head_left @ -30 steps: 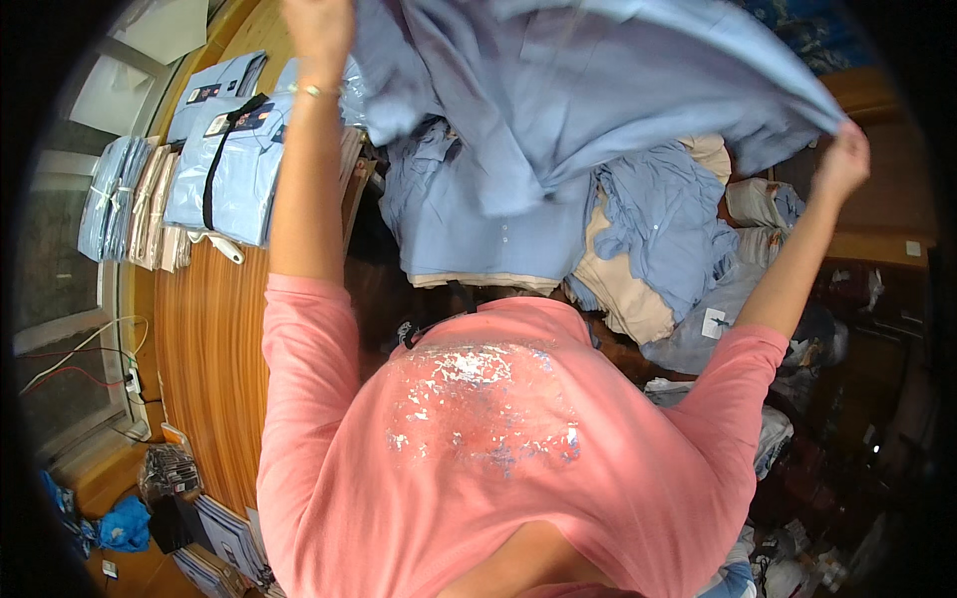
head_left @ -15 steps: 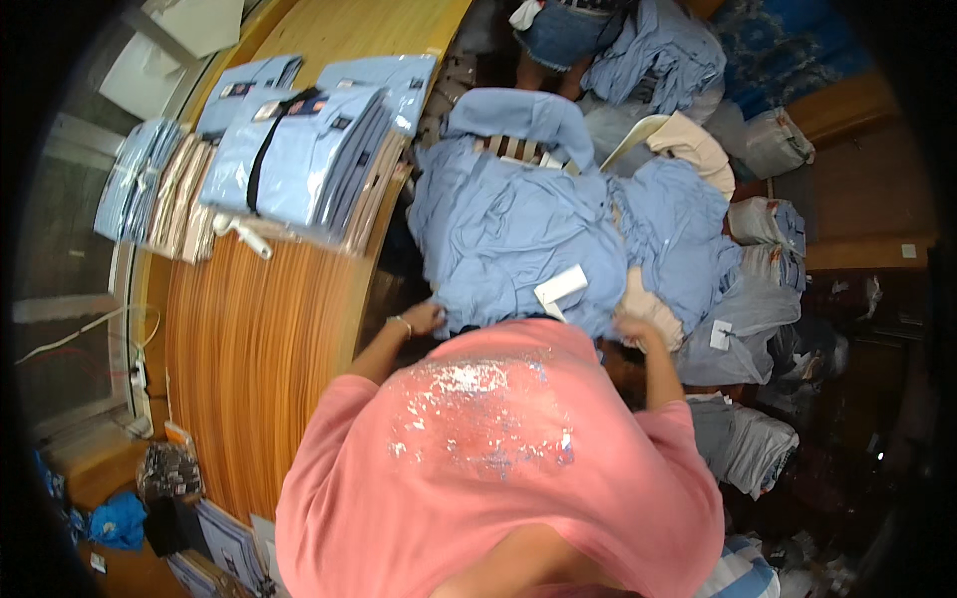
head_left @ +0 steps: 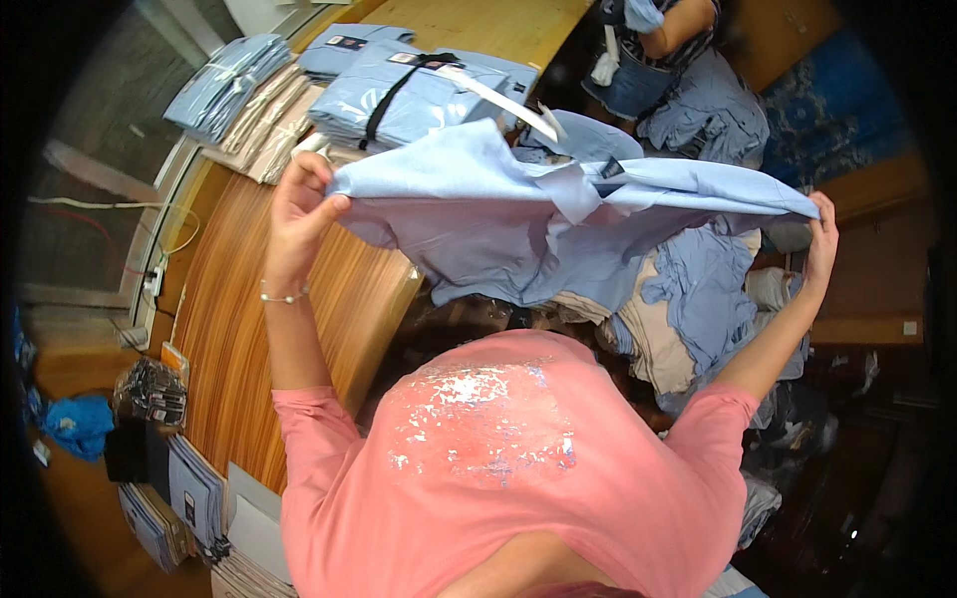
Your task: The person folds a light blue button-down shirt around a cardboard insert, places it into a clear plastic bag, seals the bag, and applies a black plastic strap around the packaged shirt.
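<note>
A light blue shirt (head_left: 469, 244) hangs stretched in the air between my two hands, its collar near the middle. My left hand (head_left: 302, 204) pinches one end of it above the wooden table. Far to the right, my right hand (head_left: 822, 239) grips the other end, fingers closed on the cloth edge. A white strip (head_left: 508, 108) sticks up behind the collar; I cannot tell whether it is joined to the shirt. Below the right part of the shirt lie loose blue garments (head_left: 703, 299) and beige garments (head_left: 663, 349) in a heap.
A curved wooden table (head_left: 249, 329) runs along the left, with packed blue shirts (head_left: 409, 100) and tied beige stacks (head_left: 269, 125) on it. Beyond stands another person (head_left: 688, 30). More folded shirts (head_left: 194, 488) and a blue bag (head_left: 80, 427) are at lower left.
Both hands have risen and spread apart, lifting the blue shirt off the heap and stretching it out. The view has shifted, and more of the other person shows.
</note>
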Motion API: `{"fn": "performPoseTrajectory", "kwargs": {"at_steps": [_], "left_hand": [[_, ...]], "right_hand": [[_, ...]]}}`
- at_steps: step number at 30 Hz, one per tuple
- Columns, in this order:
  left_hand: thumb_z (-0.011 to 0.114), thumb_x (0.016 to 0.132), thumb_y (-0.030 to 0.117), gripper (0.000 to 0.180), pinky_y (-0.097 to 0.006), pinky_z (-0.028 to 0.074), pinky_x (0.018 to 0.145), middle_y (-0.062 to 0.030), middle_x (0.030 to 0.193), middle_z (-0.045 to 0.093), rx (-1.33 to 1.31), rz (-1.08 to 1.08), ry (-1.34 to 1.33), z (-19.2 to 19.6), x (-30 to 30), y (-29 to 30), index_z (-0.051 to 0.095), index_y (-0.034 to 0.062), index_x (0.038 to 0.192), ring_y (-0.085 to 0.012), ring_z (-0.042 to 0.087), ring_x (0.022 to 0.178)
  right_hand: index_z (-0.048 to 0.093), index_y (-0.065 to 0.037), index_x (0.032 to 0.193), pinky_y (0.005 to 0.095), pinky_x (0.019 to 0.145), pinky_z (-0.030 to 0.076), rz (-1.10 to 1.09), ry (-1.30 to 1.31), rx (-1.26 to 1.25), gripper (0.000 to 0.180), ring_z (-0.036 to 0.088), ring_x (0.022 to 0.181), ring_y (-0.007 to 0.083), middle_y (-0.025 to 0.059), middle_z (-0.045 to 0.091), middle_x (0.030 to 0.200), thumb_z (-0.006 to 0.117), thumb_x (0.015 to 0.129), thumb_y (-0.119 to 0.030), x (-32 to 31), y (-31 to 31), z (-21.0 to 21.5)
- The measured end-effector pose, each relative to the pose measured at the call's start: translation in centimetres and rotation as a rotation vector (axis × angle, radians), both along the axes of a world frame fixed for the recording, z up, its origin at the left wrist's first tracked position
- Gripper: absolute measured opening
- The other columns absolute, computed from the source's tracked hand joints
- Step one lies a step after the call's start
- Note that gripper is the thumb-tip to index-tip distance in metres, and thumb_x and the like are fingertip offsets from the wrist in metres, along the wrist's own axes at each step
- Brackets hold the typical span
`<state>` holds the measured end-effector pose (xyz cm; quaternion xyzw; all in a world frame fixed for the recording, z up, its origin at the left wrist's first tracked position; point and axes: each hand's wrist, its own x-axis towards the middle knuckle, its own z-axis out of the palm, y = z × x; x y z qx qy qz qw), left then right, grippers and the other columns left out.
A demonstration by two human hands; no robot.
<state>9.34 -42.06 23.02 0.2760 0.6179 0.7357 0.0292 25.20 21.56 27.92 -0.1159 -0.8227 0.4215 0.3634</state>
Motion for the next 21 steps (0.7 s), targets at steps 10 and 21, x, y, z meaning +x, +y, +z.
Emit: {"fn": "performPoseTrajectory", "kwargs": {"at_steps": [10,21], "left_hand": [[0.073,0.075,0.019,0.047,-0.024,0.045,0.074,-0.0047,0.099,0.063,-0.753,-0.046,-0.287,-3.2,2.0,-7.9,0.057,-0.0007,0.115,-0.0106,0.057,0.084],[0.055,0.089,0.01,0.014,-0.022,0.039,0.076,0.0001,0.093,0.052,-0.405,0.741,0.201,0.0,6.7,-12.4,0.052,0.0016,0.099,-0.0084,0.047,0.084]], "right_hand": [[0.056,-0.001,0.104,0.0211,0.086,0.039,0.433,0.185,-0.32,0.02,0.051,0.092,0.0093,0.0025,0.056,0.099,0.043,0.09,0.001,-10.9,-11.4,3.6],[0.059,0.0,0.092,0.0189,0.077,0.038,0.645,0.019,0.308,0.01,0.049,0.083,0.0065,-0.0023,0.056,0.089,0.058,0.087,-0.009,-17.3,-19.6,6.9]]}}
